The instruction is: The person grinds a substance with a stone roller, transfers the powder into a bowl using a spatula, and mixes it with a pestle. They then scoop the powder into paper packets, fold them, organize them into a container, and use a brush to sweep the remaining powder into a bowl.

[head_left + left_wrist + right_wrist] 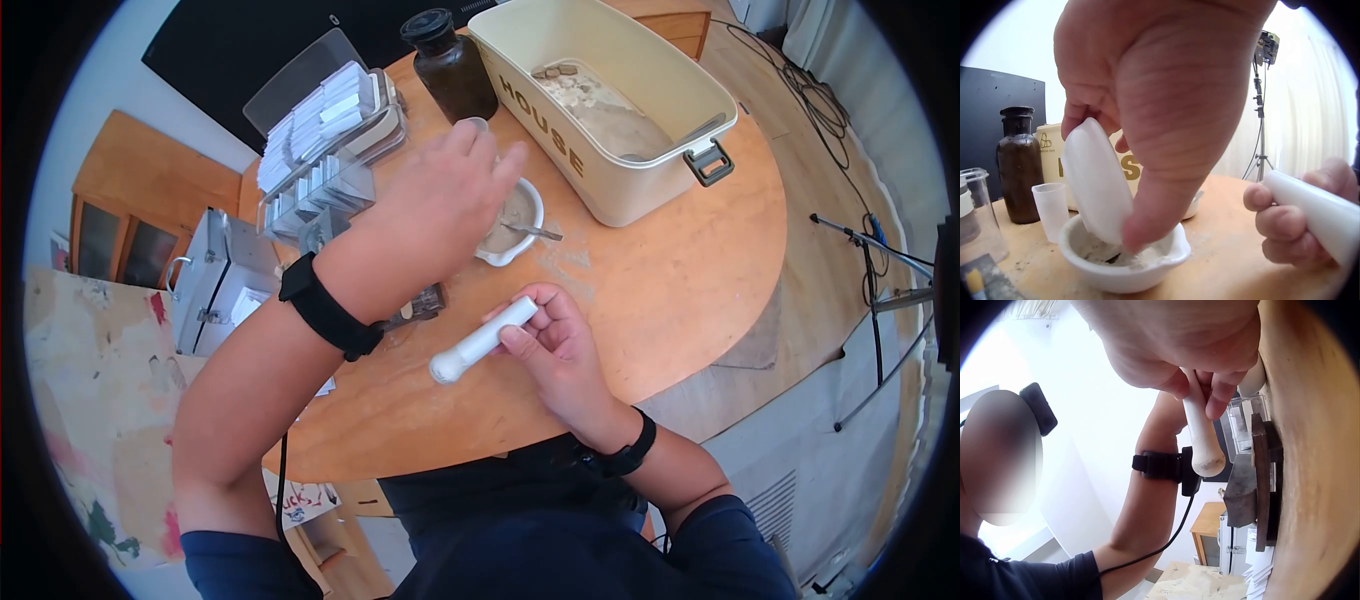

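"Look, the left hand [435,205] grips a white dish [1099,181], tilted right over the spouted mortar [1122,281] on the wooden table [680,270]!"
"Presumably so powder slides in. And the right?"
"Pinching the pestle [485,338] well clear, likely leaving room. Smooth white shaft, bulbous smudged head."
"Glossy mortar, too; the powder [1152,255] inside's pale, crumbly."

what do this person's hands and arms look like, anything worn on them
The left hand and right hand are gloveless. Each wrist wears a black band, left and right. The left one carries a boxy black unit with a thin black cable. The sleeves are short and dark navy.
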### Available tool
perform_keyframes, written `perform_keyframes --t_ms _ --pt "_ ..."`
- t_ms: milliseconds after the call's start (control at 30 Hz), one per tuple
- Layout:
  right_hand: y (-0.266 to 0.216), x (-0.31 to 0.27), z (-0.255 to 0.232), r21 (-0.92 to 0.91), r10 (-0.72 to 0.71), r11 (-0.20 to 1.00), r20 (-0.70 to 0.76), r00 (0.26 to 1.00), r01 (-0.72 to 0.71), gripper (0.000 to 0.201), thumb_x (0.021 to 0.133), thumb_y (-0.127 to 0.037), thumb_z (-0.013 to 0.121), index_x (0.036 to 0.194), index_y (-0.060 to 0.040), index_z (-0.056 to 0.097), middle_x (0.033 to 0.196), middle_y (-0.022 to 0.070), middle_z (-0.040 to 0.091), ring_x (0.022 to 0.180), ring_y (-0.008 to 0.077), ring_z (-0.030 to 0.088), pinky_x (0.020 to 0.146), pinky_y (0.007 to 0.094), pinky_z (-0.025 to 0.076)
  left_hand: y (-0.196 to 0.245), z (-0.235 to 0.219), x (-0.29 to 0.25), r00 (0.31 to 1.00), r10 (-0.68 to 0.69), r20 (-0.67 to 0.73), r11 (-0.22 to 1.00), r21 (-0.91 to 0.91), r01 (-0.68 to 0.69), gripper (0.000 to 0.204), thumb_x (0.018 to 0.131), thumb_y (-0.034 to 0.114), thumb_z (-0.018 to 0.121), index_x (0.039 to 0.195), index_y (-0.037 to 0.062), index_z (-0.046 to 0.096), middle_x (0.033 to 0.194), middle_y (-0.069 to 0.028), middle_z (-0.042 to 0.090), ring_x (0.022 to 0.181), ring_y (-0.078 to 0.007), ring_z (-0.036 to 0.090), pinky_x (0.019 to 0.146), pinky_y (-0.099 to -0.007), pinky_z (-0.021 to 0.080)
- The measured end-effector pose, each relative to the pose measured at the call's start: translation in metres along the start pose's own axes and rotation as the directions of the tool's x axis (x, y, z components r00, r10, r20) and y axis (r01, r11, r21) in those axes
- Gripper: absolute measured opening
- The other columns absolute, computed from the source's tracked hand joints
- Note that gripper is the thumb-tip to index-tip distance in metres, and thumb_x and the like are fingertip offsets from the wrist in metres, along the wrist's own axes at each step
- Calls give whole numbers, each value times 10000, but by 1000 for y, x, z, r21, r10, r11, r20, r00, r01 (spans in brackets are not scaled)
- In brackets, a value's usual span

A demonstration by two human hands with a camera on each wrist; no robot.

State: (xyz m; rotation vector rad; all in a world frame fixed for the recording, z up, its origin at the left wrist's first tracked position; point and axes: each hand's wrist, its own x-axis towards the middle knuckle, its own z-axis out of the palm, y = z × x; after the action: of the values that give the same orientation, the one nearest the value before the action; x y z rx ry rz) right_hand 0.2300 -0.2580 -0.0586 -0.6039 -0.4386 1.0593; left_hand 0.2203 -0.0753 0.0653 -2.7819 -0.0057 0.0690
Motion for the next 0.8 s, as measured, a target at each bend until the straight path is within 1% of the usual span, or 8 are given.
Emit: perform_keyframes --t_ms 100,233,300,400,467,567,700,800 --pt "2 0 -2 -43 -19 999 -5 1000 19 275 979 -58 579 1216 -74 439 1143 113 617 1091 173 600 919 322 523 2 0 0 999 20 -26 1000 -2 -20 847 576 105 825 1328 -44 464 1247 -202 529 1102 -314 507 968 -349 443" --pt "-1 1 -2 -41 -20 999 -3 1000 20 279 976 -56 581 1215 -76 440 1145 112 617 1094 171 600 916 318 522 3 -3 -2 999 32 -25 999 9 -32 823 586 84 816 1322 -45 470 1209 -196 536 1082 -312 513 957 -351 451" --pt "-2 -1 1 8 4 1000 -15 1000 -4 280 973 -28 577 1209 -59 429 1138 98 611 1028 118 583 909 266 493 3 -1 -2 999 40 -25 998 39 -39 816 589 73 812 1321 -44 471 1195 -192 538 1075 -312 515 952 -350 455" --pt "0 0 1 12 -14 1000 -5 1000 14 276 974 -22 571 1208 -56 428 1135 98 607 1027 119 583 907 271 497 0 2 -3 993 49 -105 996 75 -41 792 594 34 788 1320 -33 476 1183 -183 540 1061 -309 519 946 -348 461" --pt "0 -1 1 7 -14 1000 -9 1000 14 277 973 -19 569 1209 -53 426 1133 99 606 1023 120 584 906 273 498 0 0 -4 999 15 -45 999 32 -14 770 604 8 762 1320 -18 480 1190 -176 543 1080 -317 516 954 -362 462" --pt "0 0 1 7 -16 1000 -17 1000 16 280 972 -12 565 1210 -48 422 1131 100 606 1016 122 587 905 275 501 -4 1 -5 997 -20 -78 997 -74 14 752 608 -5 747 1313 -14 485 1185 -172 546 1097 -328 512 973 -376 457" --pt "-1 -1 2 19 -2 1000 -23 1000 3 287 969 -3 564 1212 -43 417 1130 99 605 1011 124 589 903 276 504 -7 -9 -12 995 -24 -94 995 -98 14 774 597 0 756 1319 -13 478 1186 -175 545 1122 -342 503 996 -392 448" --pt "-1 0 1 37 -23 999 -7 1000 23 283 968 0 562 1208 -46 418 1130 98 605 1019 126 590 901 277 508 -11 -13 -17 997 -73 -40 991 -117 68 800 585 6 766 1328 -11 471 1205 -181 540 1137 -350 498 1014 -397 438"
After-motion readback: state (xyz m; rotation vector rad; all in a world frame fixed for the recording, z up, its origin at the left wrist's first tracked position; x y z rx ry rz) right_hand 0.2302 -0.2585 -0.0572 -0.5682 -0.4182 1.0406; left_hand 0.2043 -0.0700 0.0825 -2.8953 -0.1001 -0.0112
